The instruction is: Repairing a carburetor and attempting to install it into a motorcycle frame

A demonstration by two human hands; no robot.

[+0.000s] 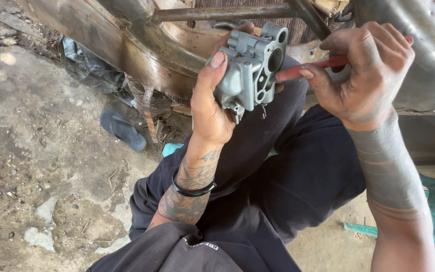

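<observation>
Left hand [211, 103]: fingers wrapped tight around a grey metal engine part [251, 65], thumb pressed on its near top edge, part held upright above the knee.

Right hand [366, 70]: fingers pinched narrow around a red-handled tool [312, 68]; the tool's front end meets the part's right face, just beside the left fingertips.

Below both hands: dark trousers [278, 171]. Behind the fingers: rusty metal frame [142, 40]. Well left of the left hand: a dark sandal [123, 129] on the dirt ground [31, 151].

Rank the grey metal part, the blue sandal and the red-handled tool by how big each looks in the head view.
1. grey metal part, held nearest the camera.
2. blue sandal, farther away on the ground, so true size is unsure.
3. red-handled tool, mostly hidden by the right hand.
</observation>
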